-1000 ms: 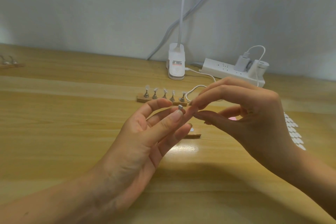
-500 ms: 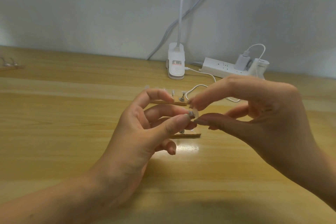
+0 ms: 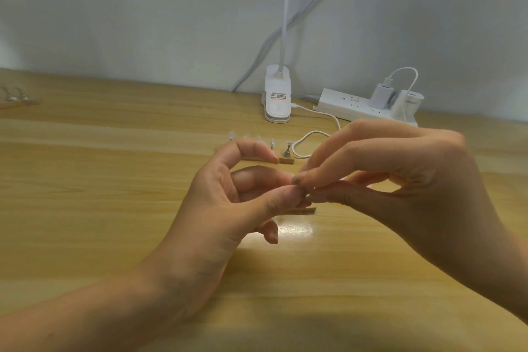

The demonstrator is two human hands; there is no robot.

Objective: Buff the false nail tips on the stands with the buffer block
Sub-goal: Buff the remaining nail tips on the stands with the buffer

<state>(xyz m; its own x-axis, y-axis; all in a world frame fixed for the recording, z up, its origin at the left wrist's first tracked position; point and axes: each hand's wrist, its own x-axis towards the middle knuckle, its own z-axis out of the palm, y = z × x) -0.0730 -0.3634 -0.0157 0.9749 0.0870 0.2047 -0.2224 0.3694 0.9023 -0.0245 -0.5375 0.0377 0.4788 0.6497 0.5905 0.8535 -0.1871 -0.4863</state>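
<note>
My left hand (image 3: 228,206) and my right hand (image 3: 400,188) meet fingertip to fingertip above the table. Left thumb and fingers pinch a small nail stand peg, and right thumb and forefinger pinch the false nail tip (image 3: 307,194) at its end. Both pieces are almost hidden by the fingertips. Behind the hands a wooden stand strip (image 3: 286,161) carries several metal pegs with clear nail tips (image 3: 273,142). A second wooden strip (image 3: 307,210) lies under the hands, mostly covered. No buffer block shows.
A white clip lamp base (image 3: 277,100) stands at the back by the wall. To its right lies a power strip (image 3: 351,107) with a charger, and a white cable (image 3: 310,137) loops toward the far strip. Another stand (image 3: 14,98) sits at the far left edge.
My left fingers curled in from an open palm and closed round the peg. My right hand came in and pinched the nail tip at the peg's end; both hands dropped slightly.
</note>
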